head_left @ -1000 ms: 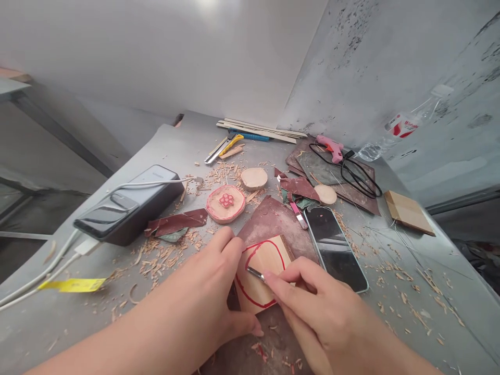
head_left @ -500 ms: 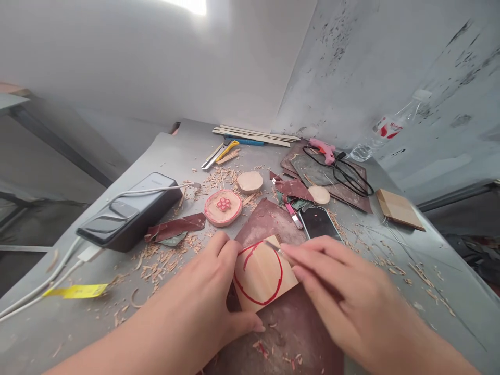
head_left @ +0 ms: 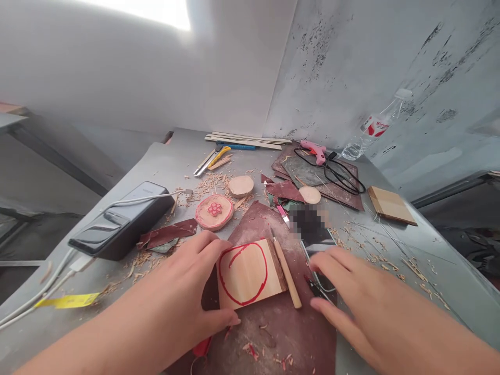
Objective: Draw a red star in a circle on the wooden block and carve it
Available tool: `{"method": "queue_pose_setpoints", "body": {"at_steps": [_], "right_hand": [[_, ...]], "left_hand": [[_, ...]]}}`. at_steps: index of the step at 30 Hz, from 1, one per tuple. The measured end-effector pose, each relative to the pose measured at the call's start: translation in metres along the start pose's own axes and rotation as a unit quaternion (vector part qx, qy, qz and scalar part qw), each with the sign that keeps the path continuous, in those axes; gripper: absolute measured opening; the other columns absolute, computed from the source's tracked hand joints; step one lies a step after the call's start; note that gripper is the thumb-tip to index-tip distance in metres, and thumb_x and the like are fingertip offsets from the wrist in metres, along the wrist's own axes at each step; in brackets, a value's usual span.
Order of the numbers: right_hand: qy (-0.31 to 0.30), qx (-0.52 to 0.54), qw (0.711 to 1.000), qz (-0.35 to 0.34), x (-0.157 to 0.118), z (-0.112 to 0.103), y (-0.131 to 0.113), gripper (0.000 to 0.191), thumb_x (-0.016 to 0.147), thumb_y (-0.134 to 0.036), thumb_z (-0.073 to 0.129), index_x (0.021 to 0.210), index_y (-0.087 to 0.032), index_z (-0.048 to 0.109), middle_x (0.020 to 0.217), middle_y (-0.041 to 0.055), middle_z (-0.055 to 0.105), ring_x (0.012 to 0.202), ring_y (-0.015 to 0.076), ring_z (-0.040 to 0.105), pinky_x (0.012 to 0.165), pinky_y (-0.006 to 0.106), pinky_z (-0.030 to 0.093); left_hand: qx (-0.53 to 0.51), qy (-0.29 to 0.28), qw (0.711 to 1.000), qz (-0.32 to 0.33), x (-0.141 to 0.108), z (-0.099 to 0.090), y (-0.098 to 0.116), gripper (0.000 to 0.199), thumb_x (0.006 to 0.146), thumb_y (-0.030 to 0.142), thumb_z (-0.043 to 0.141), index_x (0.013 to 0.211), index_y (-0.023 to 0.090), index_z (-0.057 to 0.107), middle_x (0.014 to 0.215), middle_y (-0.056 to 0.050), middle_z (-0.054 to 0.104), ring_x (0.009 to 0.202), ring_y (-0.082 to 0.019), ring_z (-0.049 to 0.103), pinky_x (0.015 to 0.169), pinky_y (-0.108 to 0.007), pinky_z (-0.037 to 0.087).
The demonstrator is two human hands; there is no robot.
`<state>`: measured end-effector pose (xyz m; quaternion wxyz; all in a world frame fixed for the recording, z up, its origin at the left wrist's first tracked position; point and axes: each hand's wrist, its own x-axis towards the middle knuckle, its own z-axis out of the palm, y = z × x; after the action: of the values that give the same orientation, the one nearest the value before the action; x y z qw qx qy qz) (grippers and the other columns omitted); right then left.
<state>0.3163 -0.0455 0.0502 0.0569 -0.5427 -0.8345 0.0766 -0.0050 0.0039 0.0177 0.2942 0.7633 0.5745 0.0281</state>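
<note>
My left hand (head_left: 195,281) grips the left side of a square wooden block (head_left: 244,273), fingers along its far edge and thumb at the near one. A red marker circle with a short inner stroke is drawn on the block's pale face. Right beside its bark edge, a carving tool (head_left: 288,276) with a wooden handle lies on the brown sandpaper sheet (head_left: 281,333). My right hand (head_left: 351,291) hovers by the near end of a phone (head_left: 320,247), thumb and fingers apart and nothing between them. Part of the phone is blurred out.
A wood disc with a red flower (head_left: 214,211) and a plain disc (head_left: 241,186) lie beyond the block among shavings. At left stands a black power bank (head_left: 121,219) with white cables. Farther back are a utility knife (head_left: 211,160), a pink glue gun (head_left: 313,150) and a bottle (head_left: 371,127).
My right hand has let go of the carving tool, which now lies beside the block, and has moved right toward the phone. My left hand still holds the block, now turned slightly.
</note>
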Motion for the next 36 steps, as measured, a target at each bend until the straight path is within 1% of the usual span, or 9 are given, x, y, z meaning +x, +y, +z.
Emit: {"method": "queue_pose_setpoints", "body": {"at_steps": [2,3,9,16,20,22,28,34,36], "right_hand": [[0.004,-0.036,0.999,-0.008,-0.015,0.007,0.009,0.039,0.088,-0.013,0.070,0.122,-0.032,0.072,0.104,0.0075,0.082,0.076,0.0315,0.079,0.059,0.045,0.057],[0.000,-0.053,0.999,0.005,-0.019,0.010,0.013,0.036,0.080,-0.008,0.069,0.107,-0.032,0.070,0.091,0.0047,0.078,0.061,0.0274,0.072,0.051,0.043,0.049],[-0.081,-0.047,0.996,-0.008,-0.007,0.003,0.015,0.027,0.075,-0.004,0.078,0.077,-0.029,0.068,0.087,0.0067,0.076,0.060,0.0237,0.071,0.053,0.043,0.051],[-0.038,0.125,0.991,-0.017,0.011,-0.024,-0.010,0.011,0.105,-0.033,0.076,0.115,-0.033,0.079,0.102,0.0037,0.086,0.080,0.0280,0.082,0.063,0.039,0.061],[-0.151,0.204,0.967,0.029,0.037,-0.031,-0.020,0.011,0.103,-0.022,0.070,0.098,-0.029,0.076,0.082,-0.0021,0.082,0.072,0.0217,0.078,0.060,0.031,0.055],[-0.172,0.228,0.956,0.061,0.046,-0.032,-0.020,0.016,0.108,-0.024,0.063,0.095,-0.028,0.071,0.082,-0.0021,0.081,0.072,0.0199,0.076,0.062,0.030,0.051],[-0.144,0.167,0.967,0.130,0.054,-0.032,-0.015,0.036,0.118,-0.043,0.052,0.086,-0.027,0.052,0.076,-0.0012,0.071,0.066,0.0178,0.062,0.059,0.031,0.040],[-0.235,0.216,0.942,0.108,0.048,-0.033,-0.018,0.029,0.115,-0.044,0.051,0.093,-0.027,0.059,0.085,0.0026,0.076,0.074,0.0236,0.070,0.064,0.034,0.045],[-0.211,0.226,0.944,0.111,0.048,-0.031,-0.017,0.031,0.117,-0.045,0.049,0.093,-0.028,0.058,0.085,0.0018,0.076,0.074,0.0229,0.069,0.064,0.034,0.046]], "left_hand": [[-0.003,0.016,1.000,0.015,0.000,0.002,-0.006,0.081,0.077,0.054,0.092,0.153,0.037,0.069,0.169,-0.008,0.062,0.151,-0.045,0.065,0.111,-0.052,0.063],[-0.003,0.025,1.000,0.018,0.000,0.003,-0.007,0.081,0.076,0.055,0.094,0.152,0.037,0.070,0.169,-0.008,0.062,0.150,-0.045,0.066,0.111,-0.052,0.063],[-0.005,0.049,0.999,0.000,-0.002,0.002,0.001,0.064,0.077,0.054,0.095,0.136,0.036,0.077,0.158,-0.006,0.068,0.137,-0.041,0.073,0.104,-0.049,0.063],[-0.018,0.036,0.999,0.019,0.001,0.005,-0.006,0.066,0.078,0.058,0.093,0.137,0.037,0.076,0.156,-0.009,0.067,0.135,-0.042,0.072,0.100,-0.049,0.063],[-0.042,0.024,0.999,0.008,0.002,-0.004,0.001,0.061,0.078,0.053,0.091,0.135,0.039,0.078,0.154,-0.006,0.068,0.137,-0.041,0.072,0.104,-0.051,0.062],[-0.055,0.013,0.998,-0.002,0.000,-0.011,0.007,0.059,0.078,0.049,0.090,0.135,0.039,0.079,0.151,-0.005,0.069,0.137,-0.039,0.072,0.109,-0.051,0.061],[-0.074,-0.019,0.997,0.000,-0.003,-0.016,0.010,0.064,0.076,0.040,0.089,0.139,0.040,0.080,0.149,-0.003,0.070,0.126,-0.035,0.076,0.106,-0.047,0.061],[-0.053,-0.015,0.998,0.028,-0.002,-0.006,-0.002,0.070,0.074,0.041,0.091,0.142,0.043,0.076,0.147,-0.003,0.070,0.128,-0.038,0.075,0.102,-0.049,0.062],[-0.057,-0.012,0.998,0.025,-0.002,-0.009,0.001,0.067,0.074,0.039,0.092,0.140,0.042,0.077,0.147,-0.003,0.071,0.128,-0.037,0.076,0.102,-0.048,0.062]]}}
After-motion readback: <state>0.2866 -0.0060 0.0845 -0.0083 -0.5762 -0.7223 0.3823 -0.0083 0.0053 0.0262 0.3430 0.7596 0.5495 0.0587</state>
